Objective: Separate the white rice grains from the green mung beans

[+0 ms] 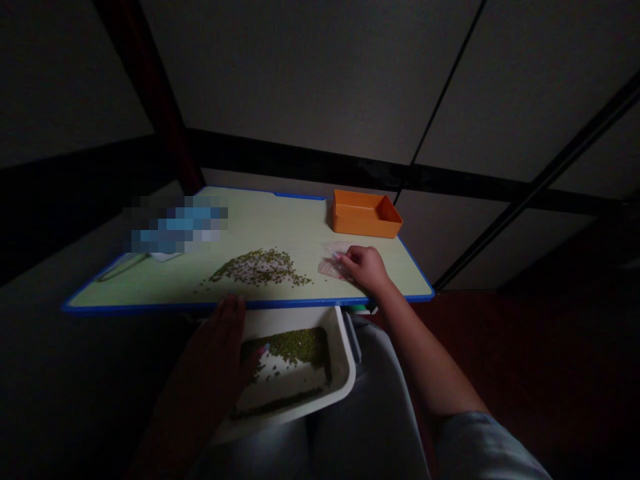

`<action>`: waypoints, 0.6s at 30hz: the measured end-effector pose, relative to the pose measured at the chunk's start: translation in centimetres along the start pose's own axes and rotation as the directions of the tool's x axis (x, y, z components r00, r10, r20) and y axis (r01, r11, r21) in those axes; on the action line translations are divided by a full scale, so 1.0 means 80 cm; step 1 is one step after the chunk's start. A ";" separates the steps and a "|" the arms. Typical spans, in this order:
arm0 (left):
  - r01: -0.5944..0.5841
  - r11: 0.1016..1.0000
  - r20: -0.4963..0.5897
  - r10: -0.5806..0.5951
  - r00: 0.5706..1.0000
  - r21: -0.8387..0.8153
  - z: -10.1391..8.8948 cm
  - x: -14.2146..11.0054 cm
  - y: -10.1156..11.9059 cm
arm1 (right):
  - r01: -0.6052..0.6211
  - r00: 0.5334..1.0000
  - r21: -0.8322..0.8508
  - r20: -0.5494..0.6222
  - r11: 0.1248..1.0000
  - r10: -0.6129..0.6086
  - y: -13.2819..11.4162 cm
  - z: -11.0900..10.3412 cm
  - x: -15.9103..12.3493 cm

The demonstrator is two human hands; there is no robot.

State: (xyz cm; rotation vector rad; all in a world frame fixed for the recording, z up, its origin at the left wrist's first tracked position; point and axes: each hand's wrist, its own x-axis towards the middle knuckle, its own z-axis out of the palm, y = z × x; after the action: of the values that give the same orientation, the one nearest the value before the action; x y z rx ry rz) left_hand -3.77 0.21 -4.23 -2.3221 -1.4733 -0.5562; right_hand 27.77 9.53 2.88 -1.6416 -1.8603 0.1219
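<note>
Loose green beans or seeds [265,267], mixed with paler bits, lie spread on the pale tabletop [260,217] with its blue rim. My right hand [369,268] is closed in a pinch just right of them. Its fingertips are over a thin, partly see-through bag or sheet [330,267] with reddish marks; what they hold, if anything, is too small to tell. My left hand [225,347] is open in shadow, fingers stretched against the table's front edge, thumb over a white basin [344,380]. More green beans or seeds [300,345] lie in that basin.
An orange open box [367,223] stands at the back right of the tabletop. At the left lies a blurred-out blue object [185,223]. The white basin is below the front edge, over my lap. Wall panels [300,80] rise behind the table.
</note>
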 end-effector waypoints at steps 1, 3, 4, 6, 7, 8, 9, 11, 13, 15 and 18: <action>0.004 1.000 0.009 -0.004 1.000 -0.007 0.000 0.000 0.000 | -0.012 1.000 0.016 -0.007 1.000 0.012 0.002 0.001 -0.003; 0.012 1.000 0.018 -0.011 1.000 -0.018 -0.001 0.000 0.001 | -0.027 1.000 0.047 -0.014 0.999 0.028 0.004 0.002 -0.007; 0.013 1.000 0.019 -0.012 1.000 -0.020 -0.001 0.000 0.001 | -0.033 0.999 0.064 -0.013 0.997 0.033 0.003 0.003 -0.008; 0.010 1.000 0.015 -0.009 1.000 -0.020 -0.002 0.000 0.001 | -0.038 0.999 0.099 0.001 0.994 0.038 0.000 0.004 -0.009; 0.010 1.000 0.013 -0.010 1.000 -0.018 -0.002 0.000 0.002 | -0.037 0.999 0.114 0.016 0.993 0.036 -0.002 0.005 -0.009; 0.011 1.000 0.009 -0.011 1.000 -0.016 -0.002 0.001 0.002 | -0.034 0.999 0.127 0.034 0.991 0.030 -0.004 0.005 -0.010; 0.012 1.000 0.008 -0.012 1.000 -0.017 -0.001 0.001 0.002 | -0.029 0.998 0.142 0.053 0.989 0.022 -0.006 0.006 -0.010; 0.010 1.000 0.013 -0.010 1.000 -0.020 -0.001 0.001 0.002 | -0.021 0.996 0.175 0.085 0.984 0.006 -0.008 0.007 -0.011; 0.015 1.000 0.012 -0.015 1.000 -0.015 0.000 0.000 0.002 | -0.024 0.994 0.219 0.106 0.976 0.000 -0.009 0.008 -0.013; 0.022 1.000 0.013 -0.022 1.000 -0.009 0.001 0.000 0.002 | -0.032 0.991 0.261 0.132 0.965 -0.003 -0.009 0.010 -0.015; 0.017 1.000 0.013 -0.017 1.000 -0.010 0.001 0.000 0.002 | -0.030 0.982 0.303 0.188 0.953 -0.029 -0.009 0.010 -0.016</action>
State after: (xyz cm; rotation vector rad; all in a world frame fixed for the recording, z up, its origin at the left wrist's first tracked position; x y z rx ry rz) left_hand -3.61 0.22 -4.31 -2.3271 -1.5004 -0.5556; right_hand 26.74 8.45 2.05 -1.4567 -1.8698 0.5570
